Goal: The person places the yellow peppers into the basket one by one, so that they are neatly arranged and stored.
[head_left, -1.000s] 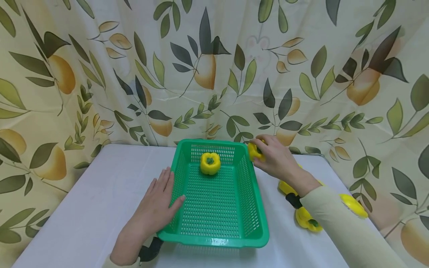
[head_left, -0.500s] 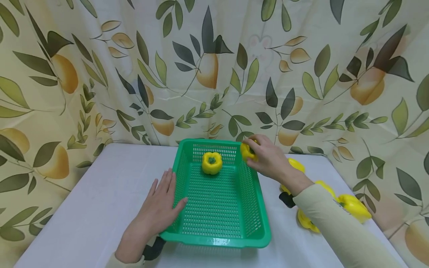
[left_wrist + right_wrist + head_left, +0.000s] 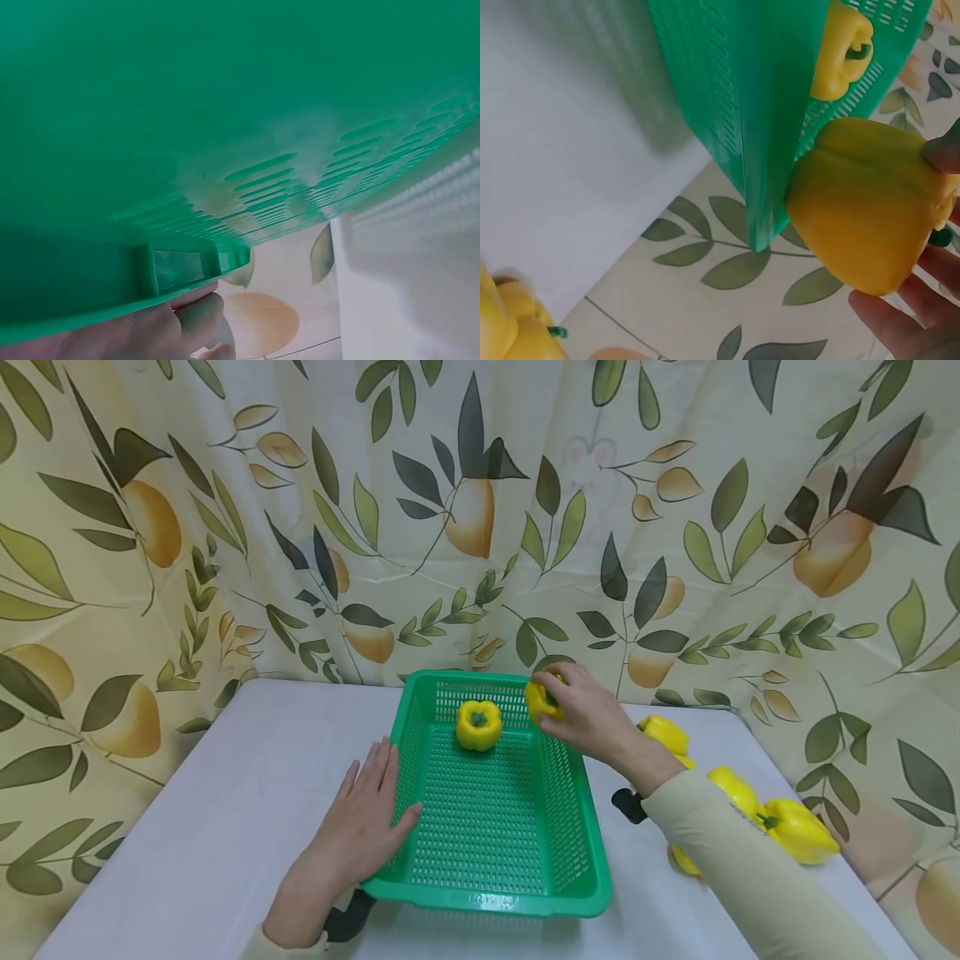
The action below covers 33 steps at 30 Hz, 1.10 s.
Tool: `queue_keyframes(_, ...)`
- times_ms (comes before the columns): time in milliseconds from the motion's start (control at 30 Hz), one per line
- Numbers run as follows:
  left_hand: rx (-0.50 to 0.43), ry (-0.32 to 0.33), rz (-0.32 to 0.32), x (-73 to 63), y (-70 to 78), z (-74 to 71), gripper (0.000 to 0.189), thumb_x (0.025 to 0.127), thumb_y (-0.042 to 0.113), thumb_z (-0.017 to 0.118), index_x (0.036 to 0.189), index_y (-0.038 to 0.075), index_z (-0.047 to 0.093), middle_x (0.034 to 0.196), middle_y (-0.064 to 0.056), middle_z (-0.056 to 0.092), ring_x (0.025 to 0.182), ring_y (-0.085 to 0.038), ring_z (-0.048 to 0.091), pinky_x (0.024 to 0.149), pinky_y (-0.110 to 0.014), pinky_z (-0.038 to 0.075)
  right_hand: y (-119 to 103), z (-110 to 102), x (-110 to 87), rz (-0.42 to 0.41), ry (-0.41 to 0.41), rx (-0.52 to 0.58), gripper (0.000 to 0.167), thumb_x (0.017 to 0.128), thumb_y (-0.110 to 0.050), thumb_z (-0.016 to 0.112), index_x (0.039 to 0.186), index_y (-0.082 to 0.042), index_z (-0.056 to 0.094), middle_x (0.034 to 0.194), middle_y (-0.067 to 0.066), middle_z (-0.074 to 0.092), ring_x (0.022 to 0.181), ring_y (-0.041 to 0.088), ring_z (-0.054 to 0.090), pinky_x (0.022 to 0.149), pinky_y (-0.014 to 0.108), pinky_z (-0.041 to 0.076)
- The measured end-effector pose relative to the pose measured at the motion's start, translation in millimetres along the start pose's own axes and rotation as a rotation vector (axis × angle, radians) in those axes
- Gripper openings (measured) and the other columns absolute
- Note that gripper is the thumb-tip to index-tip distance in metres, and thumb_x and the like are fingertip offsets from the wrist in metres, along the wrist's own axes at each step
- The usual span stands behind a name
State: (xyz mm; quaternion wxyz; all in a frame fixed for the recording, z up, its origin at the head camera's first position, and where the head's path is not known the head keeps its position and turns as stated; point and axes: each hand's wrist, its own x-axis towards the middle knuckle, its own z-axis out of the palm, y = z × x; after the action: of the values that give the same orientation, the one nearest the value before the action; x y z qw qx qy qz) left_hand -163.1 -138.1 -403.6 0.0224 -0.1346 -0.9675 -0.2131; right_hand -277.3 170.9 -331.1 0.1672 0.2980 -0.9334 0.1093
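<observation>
In the head view, a green basket (image 3: pixel 487 903) is set on a white-covered table (image 3: pixel 187 793). Its left rim is met by the left hand (image 3: pixel 362 818), whose fingers are held straight and close together, the thumb spread over the inside. A yellow pepper (image 3: pixel 542 696) is pinched by the right hand (image 3: pixel 588 714) at the far right corner, over or just beside the rim. Another pepper (image 3: pixel 478 725) is seated inside near the far wall, stem upward. More peppers (image 3: pixel 798 831) are spread on the table to the right, partly hidden by the sleeve (image 3: pixel 731 835), so they cannot be counted.

In the left wrist view, fingers (image 3: pixel 199 322) are seen beneath the basket's edge; how firmly it is steadied cannot be told.

In the right wrist view, the held pepper is gripped between thumb (image 3: pixel 943 154) and fingers, its stem turned toward the hand. Whether the basket wall is touched cannot be judged. If the pepper is carried too low, the rim could be knocked and the basket shifted; if the smooth skin slips, the pepper could be dropped outside.
</observation>
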Motion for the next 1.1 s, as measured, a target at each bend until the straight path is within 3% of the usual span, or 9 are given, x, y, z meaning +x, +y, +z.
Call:
queue_keyframes(300, 0.001, 0.003, 0.001, 0.1, -0.5, 0.2, 0.084, 0.099, 0.044, 0.05, 0.157, -0.003, 0.011, 0.167, -0.016, 0.005, 0.155, -0.033, 0.007, 0.124, -0.056, 0.011, -1.7, 8.4, 6.6, -0.013, -0.056, 0.002, 0.046, 0.084, -0.014, 0.073, 0.128, -0.008, 0.061, 0.125, 0.013, 0.059, 0.114, 0.031, 0.054, 0.086, 0.042, 0.056)
queue_keyframes(567, -0.007, 0.0, -0.005, 0.6, -0.2, 0.9, 0.084, 0.099, 0.044, 0.05, 0.157, -0.003, 0.011, 0.167, -0.015, 0.004, 0.155, -0.032, 0.006, 0.125, -0.054, 0.011, -3.1, 15.1, 10.9, 0.025, -0.116, 0.007, 0.047, 0.084, -0.015, 0.073, 0.13, -0.009, 0.06, 0.126, 0.013, 0.058, 0.108, 0.027, 0.053, 0.086, 0.041, 0.054)
queue_keyframes(1100, 0.006, 0.001, -0.01, 0.6, -0.1, 1.2, 0.083, 0.098, 0.042, 0.052, 0.157, -0.002, 0.013, 0.167, -0.016, 0.005, 0.155, -0.032, 0.007, 0.125, -0.053, 0.011, -2.5, 24.3, 22.8, 0.025, -0.222, 0.022, 0.049, 0.084, -0.013, 0.073, 0.131, -0.004, 0.06, 0.11, 0.013, 0.061, 0.088, 0.023, 0.054, 0.076, 0.036, 0.052)
